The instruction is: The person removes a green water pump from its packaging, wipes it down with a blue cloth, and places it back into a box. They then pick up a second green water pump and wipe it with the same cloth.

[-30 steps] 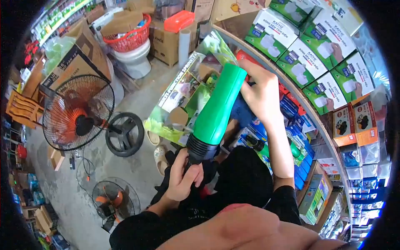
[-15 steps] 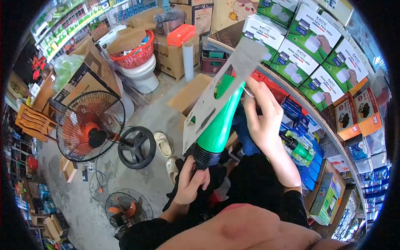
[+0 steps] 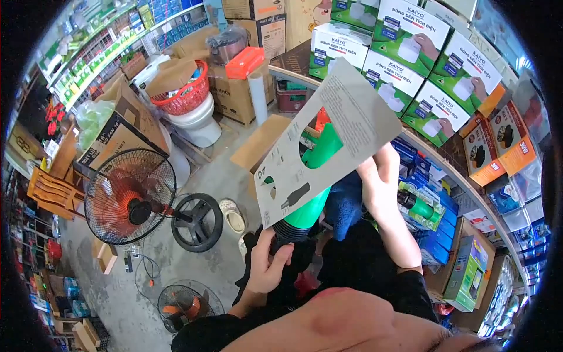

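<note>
A green cone-shaped item (image 3: 307,212) with a black ribbed end (image 3: 287,233) passes through cutouts in a grey printed backing card (image 3: 352,117). My left hand (image 3: 267,261) is closed around the black end, low in the middle of the view. At the card's right edge is my right hand (image 3: 382,182), gripping it, with the fingertips hidden behind the card. The card is tilted and its printed back faces me. Just below it hangs a blue cloth (image 3: 343,211).
Stacked KAIYO boxes (image 3: 404,38) stand on the counter at upper right. A similar green-and-black item (image 3: 423,208) lies on blue boxes at right. On the left are a standing fan (image 3: 132,196), a toilet (image 3: 199,123) with a red basket (image 3: 187,97), and shoes (image 3: 233,216).
The card has turned so its printed back faces me more fully, covering more of the green item. My right hand has moved slightly down and right, fingers now behind the card.
</note>
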